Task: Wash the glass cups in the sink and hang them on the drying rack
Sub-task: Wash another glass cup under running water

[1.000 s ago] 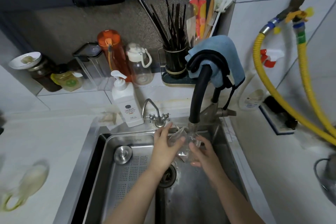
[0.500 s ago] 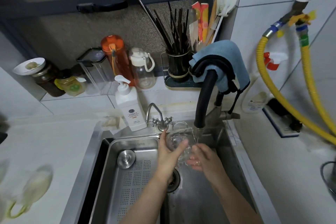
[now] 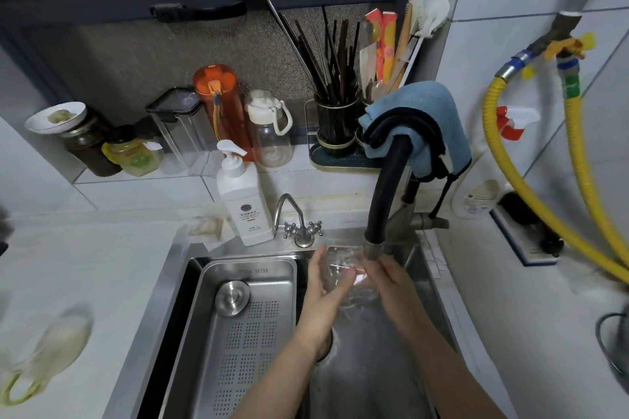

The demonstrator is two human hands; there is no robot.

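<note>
Head view: I am holding one glass cup (image 3: 343, 277) under the spout of the black faucet (image 3: 384, 194), over the right-hand part of the sink (image 3: 177, 269), above the drain. Judging by this position, the task is in its wash or rinse step for this cup; hanging has not yet been done, and no drying rack is identifiable in this view, so I cannot tell how many cups are finished. A blurred, pale object with a green handle is lying on the worktop (image 3: 102, 265) at the lower left; I cannot tell what it is. My left hand (image 3: 323, 289) is reaching in from the lower centre, forearm angled up and to the right, and its grip is grasping the cup from the left side, with the thumb raised along the near wall and the fingers wrapped round the glass. My right hand (image 3: 391, 277) is coming in from the lower right, directly below the faucet outlet, with its fingers curled against the right side of the cup; I judge this grip to be grasping the cup too, though the transparent glass is making the exact contact hard to read. A perforated steel tray (image 3: 252, 333) is occupying the left part of the sink, and a white soap dispenser (image 3: 243, 201) is standing just behind the rim.
</note>
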